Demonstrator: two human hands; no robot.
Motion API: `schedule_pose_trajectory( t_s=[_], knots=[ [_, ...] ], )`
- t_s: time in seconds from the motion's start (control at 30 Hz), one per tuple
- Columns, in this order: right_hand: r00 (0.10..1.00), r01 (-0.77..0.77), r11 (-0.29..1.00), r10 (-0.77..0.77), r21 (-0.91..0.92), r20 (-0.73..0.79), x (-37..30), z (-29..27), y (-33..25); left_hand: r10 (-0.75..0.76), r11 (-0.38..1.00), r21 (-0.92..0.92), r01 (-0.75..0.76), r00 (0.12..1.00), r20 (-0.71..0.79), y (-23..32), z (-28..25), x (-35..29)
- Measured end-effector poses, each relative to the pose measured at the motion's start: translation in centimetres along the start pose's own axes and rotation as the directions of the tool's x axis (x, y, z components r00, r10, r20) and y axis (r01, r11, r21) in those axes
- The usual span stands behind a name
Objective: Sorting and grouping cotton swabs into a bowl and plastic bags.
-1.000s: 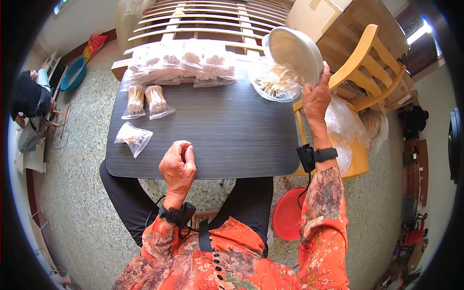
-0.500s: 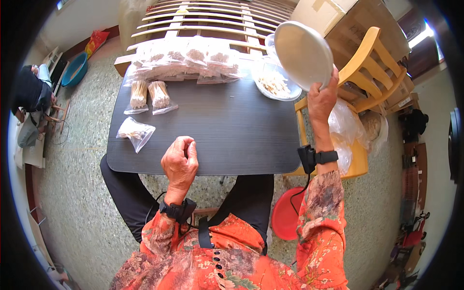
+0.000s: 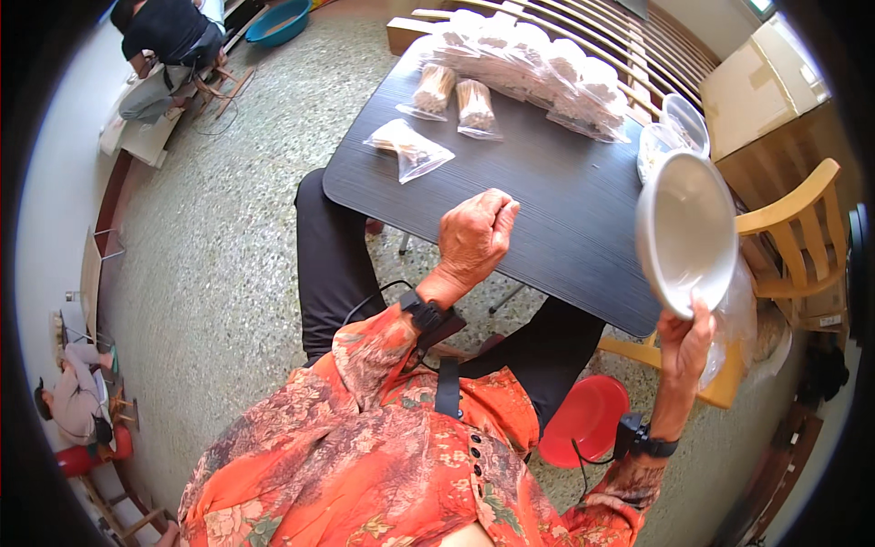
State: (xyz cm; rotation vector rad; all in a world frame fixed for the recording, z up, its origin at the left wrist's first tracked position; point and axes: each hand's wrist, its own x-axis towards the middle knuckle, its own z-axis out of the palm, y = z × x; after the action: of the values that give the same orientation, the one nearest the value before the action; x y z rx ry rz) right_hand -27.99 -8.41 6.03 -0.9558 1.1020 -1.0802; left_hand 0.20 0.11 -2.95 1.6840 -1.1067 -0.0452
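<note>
So, from the head view, the right hand (image 3: 686, 342) is gripping a pale bowl (image 3: 688, 237) by its near rim, tilted at the right end of the table (image 3: 556, 223), while the left hand (image 3: 472, 239) is curled in a loose fist by the near edge, though I can't tell if anything's tucked inside. Bowl's probably light, stiff, kinda slick plastic, so I'd pinch the rim, thumb inside.
</note>
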Motion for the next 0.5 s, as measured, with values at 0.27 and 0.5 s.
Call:
schedule_pose_trajectory(
  t_s=[0.27,0.5],
  knots=[
    [0.956,-0.235,0.972,0.234,-0.018,0.175,-2.1,0.9,4.1,-0.03,0.996,-0.084,0.027,0.999,-0.041,-0.2,-0.5,0.2],
    [0.959,-0.253,0.967,0.248,0.018,0.137,-0.1,1.8,6.0,-0.074,0.987,-0.152,0.059,0.992,-0.098,-1.1,0.4,-0.1]
  ],
)
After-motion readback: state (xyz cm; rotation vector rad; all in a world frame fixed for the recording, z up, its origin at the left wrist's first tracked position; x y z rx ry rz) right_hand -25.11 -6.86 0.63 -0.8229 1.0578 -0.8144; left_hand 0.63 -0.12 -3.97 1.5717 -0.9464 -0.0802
